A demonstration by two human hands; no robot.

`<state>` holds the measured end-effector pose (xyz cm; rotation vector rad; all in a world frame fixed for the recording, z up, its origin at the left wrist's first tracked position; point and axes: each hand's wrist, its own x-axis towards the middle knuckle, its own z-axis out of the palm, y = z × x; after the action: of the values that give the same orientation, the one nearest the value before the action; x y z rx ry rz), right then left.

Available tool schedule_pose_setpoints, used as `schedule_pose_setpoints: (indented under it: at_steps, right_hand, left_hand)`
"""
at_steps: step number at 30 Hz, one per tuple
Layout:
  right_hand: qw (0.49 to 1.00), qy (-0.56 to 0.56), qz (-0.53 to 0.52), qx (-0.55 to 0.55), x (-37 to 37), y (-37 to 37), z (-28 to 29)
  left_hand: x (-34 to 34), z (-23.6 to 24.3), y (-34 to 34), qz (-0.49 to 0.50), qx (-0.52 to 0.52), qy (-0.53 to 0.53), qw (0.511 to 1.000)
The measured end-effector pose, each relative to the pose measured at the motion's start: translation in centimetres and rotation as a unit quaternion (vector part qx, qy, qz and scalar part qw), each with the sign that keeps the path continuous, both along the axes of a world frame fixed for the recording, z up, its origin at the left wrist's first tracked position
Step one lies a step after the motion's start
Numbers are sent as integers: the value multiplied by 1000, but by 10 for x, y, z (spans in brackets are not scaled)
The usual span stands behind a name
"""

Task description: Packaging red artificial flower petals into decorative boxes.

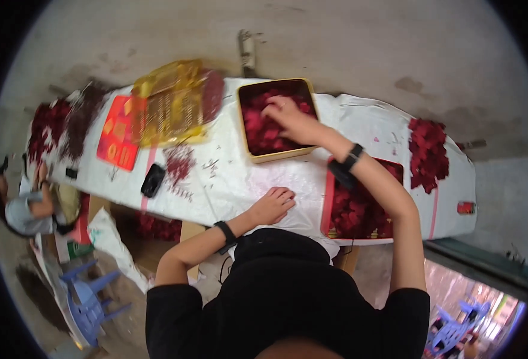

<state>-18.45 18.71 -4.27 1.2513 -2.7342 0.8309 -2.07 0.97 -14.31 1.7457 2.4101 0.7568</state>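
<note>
My right hand [286, 116] reaches into a square yellow-rimmed container [278, 154] holding small dark red pieces [258, 128], its bent fingers apart, fingertips touching the pieces. My left hand [276, 202] rests on the white table covering [246, 179] below that container, fingers slightly bent and apart, holding nothing visible. Under my right forearm lies a red-edged tray [327, 213] full of similar pieces [356, 212]. A yellow plastic bag [168, 107] and a flat red packet [116, 133] lie to the left of the container.
A black object [152, 180] lies on the left; loose red piles [426, 152] lie at both ends. A small red item [465, 207] is far right. Another person [34, 203] sits at the left end. Blue plastic chairs [87, 302], a cardboard box [120, 221] and a wall [336, 54] surround the table.
</note>
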Motion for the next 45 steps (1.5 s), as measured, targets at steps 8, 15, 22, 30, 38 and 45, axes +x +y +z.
schedule_pose_setpoints:
  at_steps: [8, 15, 22, 30, 38, 45]
  right_hand:
    - [989, -53, -65, 118, 1, -5, 35]
    - [998, -11, -63, -15, 9, 10, 74]
    - [970, 28, -198, -138, 43, 103, 93]
    - [802, -62, -587, -88, 94, 362, 53]
    - [623, -84, -769, 115, 69, 433, -26]
    - [602, -173, -778, 48, 47, 406, -44]
  left_hand:
    - [-10, 6, -13, 28, 4, -38, 999]
    - [-13, 9, -13, 28, -7, -42, 999]
    - [-11, 8, -14, 50, 9, -43, 998]
    - [-7, 17, -24, 48, -11, -58, 997]
    - [-4, 22, -29, 55, -30, -54, 997]
    - [-3, 27, -34, 62, -43, -44, 996]
